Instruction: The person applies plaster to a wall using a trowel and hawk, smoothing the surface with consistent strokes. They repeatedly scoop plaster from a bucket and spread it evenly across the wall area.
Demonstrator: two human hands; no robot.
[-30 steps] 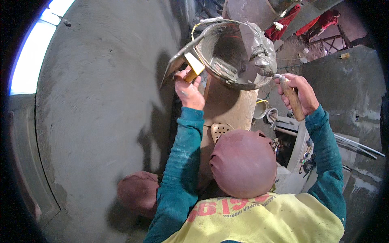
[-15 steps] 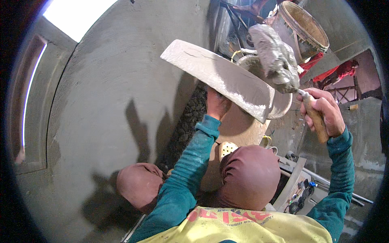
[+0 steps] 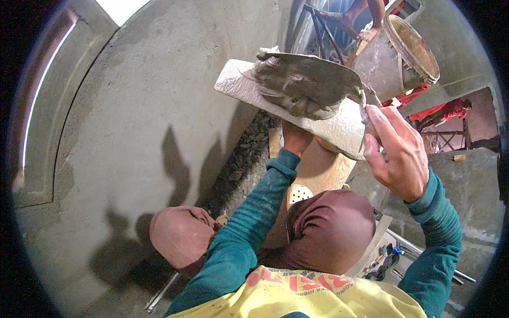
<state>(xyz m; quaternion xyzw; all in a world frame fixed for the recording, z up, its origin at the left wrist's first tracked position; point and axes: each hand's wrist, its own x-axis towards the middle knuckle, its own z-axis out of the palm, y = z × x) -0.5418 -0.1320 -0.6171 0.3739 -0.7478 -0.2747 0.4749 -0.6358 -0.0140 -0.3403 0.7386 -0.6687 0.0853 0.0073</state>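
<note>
My left hand (image 3: 297,139) grips a long, pale, mortar-smeared hawk (image 3: 233,82) from below; most of its fingers are hidden under the board. Wet grey mortar (image 3: 286,93) lies heaped along the hawk's upper face. Closed around the trowel's handle end, my right hand (image 3: 397,151) is at the hawk's right end. The trowel's grey blade (image 3: 331,69) lies tilted over the board, against the mortar. My fingers cover the handle.
A grey plastered wall (image 3: 127,116) rises on my left, with a framed opening beyond. Rubble (image 3: 244,151) lies along its foot beside a wooden plank (image 3: 323,172). Another person's bare foot (image 3: 368,34) is near a large bucket (image 3: 374,63) at the far right. Metal pipes (image 3: 408,244) lie low right.
My right hand has brought the mortar-loaded trowel left and down onto the hawk and turned its blade over. The hawk has shifted slightly right and lies more level.
</note>
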